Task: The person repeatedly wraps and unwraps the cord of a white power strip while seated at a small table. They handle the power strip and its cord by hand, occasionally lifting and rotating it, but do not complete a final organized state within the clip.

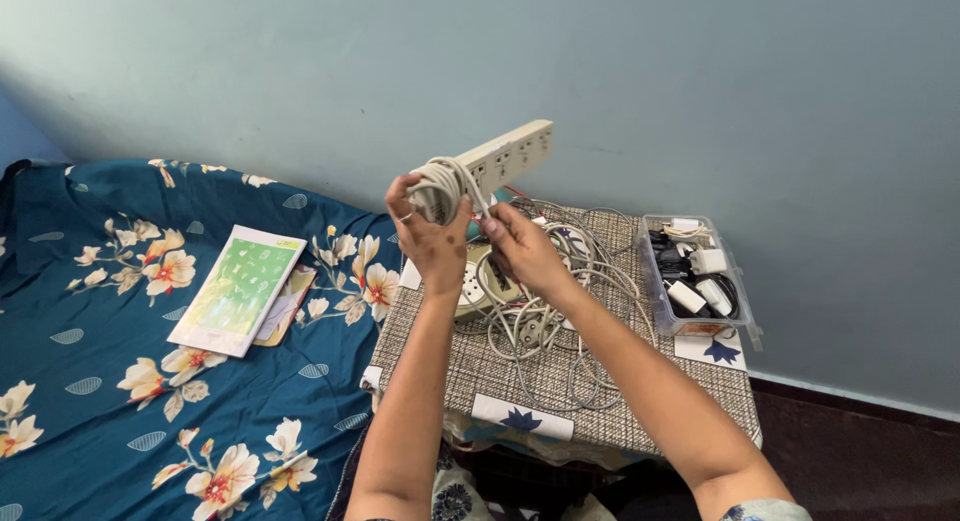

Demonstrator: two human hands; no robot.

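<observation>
Power strip (512,151): cream, long, several sockets; held up in the air above the bench, tilted, far end rising to the right, wall behind it.
Bed (120,401): far left; dark teal sheet with cream and orange flowers.
Booklet (238,289): white with green cover, flat on the bed, just left of the bench; a second thin paper shows beneath its right edge.
Left hand (428,236): raised, back toward the camera, a ring on one finger; grip closed around the cord coil and the near end of the power strip.
Cord coil (438,186): pale cable wound in loops around the strip's lower end, touching the left hand's fingers.
Right hand (520,251): just right of the left hand, lower; fingertips pinched on a strand of the cord close under the coil. Narrow grip, holding cable.
Bench (690,396): small, covered with a woven grey-beige mat; a floral cloth hangs at the front edge.
Loose cables (570,331): pale tangle lying on the mat below both hands; a round cream extension reel (475,286) sits partly hidden among them.
Plastic box (692,276): clear, rectangular, at the bench's right rear; holds white and black chargers and plugs.
</observation>
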